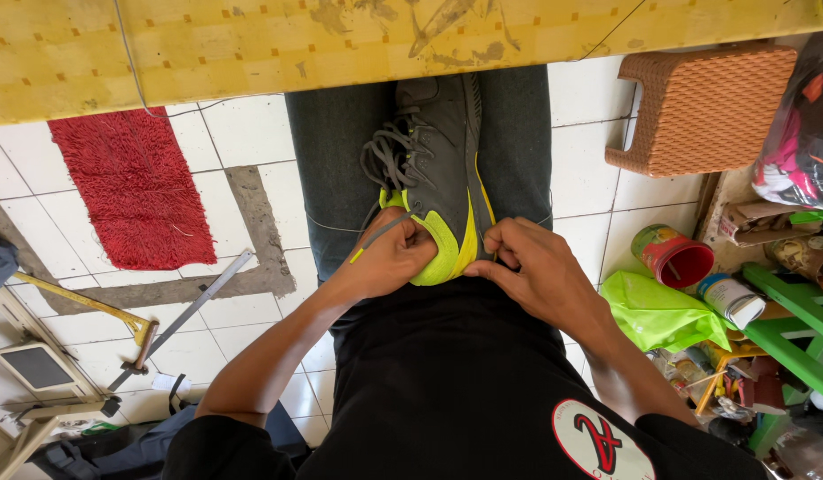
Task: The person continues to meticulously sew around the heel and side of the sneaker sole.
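A dark grey sports shoe with a bright yellow-green toe rests on my lap, toe toward me, grey laces loose near its tongue. My left hand grips the toe on the left side, and a grey lace end with a yellow tip runs across its fingers. My right hand pinches the toe's right edge, fingertips pressed against the yellow-green rubber. Both hands touch the shoe at its front.
A yellow patterned tabletop spans the top. On the tiled floor lie a red rug, a hammer and a metal ruler. At right stand a brown woven stool, a red-lined tin, a green bag and clutter.
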